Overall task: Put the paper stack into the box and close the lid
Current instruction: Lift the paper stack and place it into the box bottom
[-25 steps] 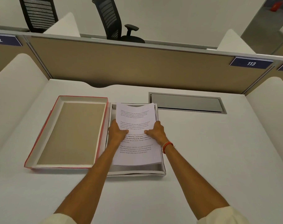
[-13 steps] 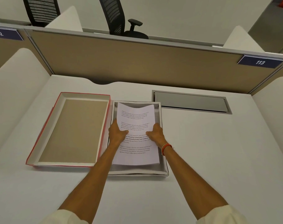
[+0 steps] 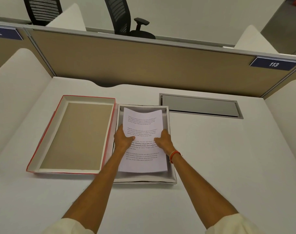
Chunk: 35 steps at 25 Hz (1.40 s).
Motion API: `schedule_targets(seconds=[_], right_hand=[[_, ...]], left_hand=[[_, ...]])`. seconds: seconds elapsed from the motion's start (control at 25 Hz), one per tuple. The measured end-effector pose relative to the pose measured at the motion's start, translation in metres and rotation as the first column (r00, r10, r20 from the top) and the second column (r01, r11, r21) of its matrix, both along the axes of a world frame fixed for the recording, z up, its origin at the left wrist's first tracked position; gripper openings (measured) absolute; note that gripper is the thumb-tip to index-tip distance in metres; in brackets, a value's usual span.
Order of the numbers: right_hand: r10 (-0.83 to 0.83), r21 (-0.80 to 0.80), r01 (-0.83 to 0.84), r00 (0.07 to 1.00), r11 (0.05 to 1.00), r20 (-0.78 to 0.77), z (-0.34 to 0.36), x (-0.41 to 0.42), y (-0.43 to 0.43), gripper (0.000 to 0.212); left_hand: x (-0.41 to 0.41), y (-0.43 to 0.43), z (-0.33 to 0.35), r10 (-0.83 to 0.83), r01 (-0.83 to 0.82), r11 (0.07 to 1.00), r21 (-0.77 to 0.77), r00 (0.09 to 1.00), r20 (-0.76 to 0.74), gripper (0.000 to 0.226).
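Observation:
A white printed paper stack [image 3: 142, 125] lies inside the shallow grey-white box [image 3: 172, 171] at the middle of the desk, its far edge slightly curled up. My left hand [image 3: 122, 138] grips the stack's left edge, thumb on top. On the right edge, my right hand [image 3: 163, 141] holds it the same way. The lid [image 3: 73, 135], red-edged with a tan inside, rests upside down on the desk, touching the box's left side.
A grey cable hatch [image 3: 200, 106] is set into the white desk behind and right of the box. A tan partition [image 3: 144, 65] closes the back; white curved dividers stand at both sides. Black office chairs stand beyond the partition.
The paper stack has come down from above the box's far rim into the box, with both hands still gripping its sides. The lid has not moved.

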State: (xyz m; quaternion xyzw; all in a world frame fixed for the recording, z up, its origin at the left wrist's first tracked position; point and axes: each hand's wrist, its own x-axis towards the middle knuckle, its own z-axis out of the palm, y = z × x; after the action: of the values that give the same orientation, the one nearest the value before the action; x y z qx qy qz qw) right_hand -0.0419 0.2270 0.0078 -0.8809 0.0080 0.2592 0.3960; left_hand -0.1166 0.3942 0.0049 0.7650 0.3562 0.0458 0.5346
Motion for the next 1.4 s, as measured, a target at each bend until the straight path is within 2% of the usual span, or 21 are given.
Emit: schedule_targets(seconds=[0.44, 0.64, 0.76, 0.92, 1.0, 1.08, 1.12, 1.2, 1.24, 1.4], right_hand=[[-0.012, -0.036, 0.011, 0.999, 0.999, -0.037, 0.002, -0.002, 0.001, 0.04], [-0.036, -0.041, 0.036, 0.999, 0.999, 0.008, 0.0, -0.003, -0.002, 0.01], [-0.054, -0.056, 0.056, 0.998, 0.997, 0.043, 0.002, -0.004, -0.001, 0.023], [-0.096, -0.094, 0.102, 0.993, 0.99, 0.064, 0.004, -0.004, 0.001, 0.024], [-0.109, -0.106, 0.115, 0.992, 0.988, 0.066, 0.005, -0.005, 0.0, 0.022], [-0.108, -0.121, 0.116, 0.992, 0.986, 0.071, 0.007, -0.005, -0.001, 0.011], [-0.107, -0.128, 0.115, 0.992, 0.985, 0.07, 0.009, -0.005, -0.002, 0.015], [-0.102, -0.137, 0.108, 0.994, 0.985, 0.048, 0.013, -0.004, -0.004, 0.039], [-0.108, -0.139, 0.112, 0.993, 0.984, 0.038, 0.014, -0.003, -0.005, 0.042], [-0.142, -0.077, 0.14, 0.99, 0.987, -0.009, 0.013, 0.0, -0.012, 0.029]], left_hand=[[-0.004, 0.002, -0.002, -0.02, 0.019, 0.999, -0.027, 1.0, -0.024, 0.064], [-0.007, 0.006, -0.004, -0.034, 0.032, 0.999, -0.037, 0.998, -0.047, 0.061], [-0.009, 0.007, -0.005, -0.038, 0.037, 0.999, -0.026, 0.998, -0.052, 0.06], [-0.01, 0.006, -0.005, -0.048, 0.048, 0.999, 0.008, 0.997, -0.063, 0.062], [-0.01, 0.006, -0.005, -0.057, 0.059, 0.998, 0.017, 0.996, -0.072, 0.064], [-0.01, 0.006, -0.005, -0.069, 0.072, 0.997, 0.027, 0.994, -0.084, 0.065], [-0.01, 0.007, -0.004, -0.078, 0.081, 0.996, 0.033, 0.993, -0.093, 0.065], [-0.01, 0.007, -0.004, -0.101, 0.107, 0.993, 0.049, 0.988, -0.113, 0.065], [-0.01, 0.008, -0.004, -0.111, 0.118, 0.992, 0.052, 0.986, -0.121, 0.066], [-0.01, 0.011, -0.003, -0.115, 0.118, 0.993, 0.017, 0.985, -0.129, 0.073]])
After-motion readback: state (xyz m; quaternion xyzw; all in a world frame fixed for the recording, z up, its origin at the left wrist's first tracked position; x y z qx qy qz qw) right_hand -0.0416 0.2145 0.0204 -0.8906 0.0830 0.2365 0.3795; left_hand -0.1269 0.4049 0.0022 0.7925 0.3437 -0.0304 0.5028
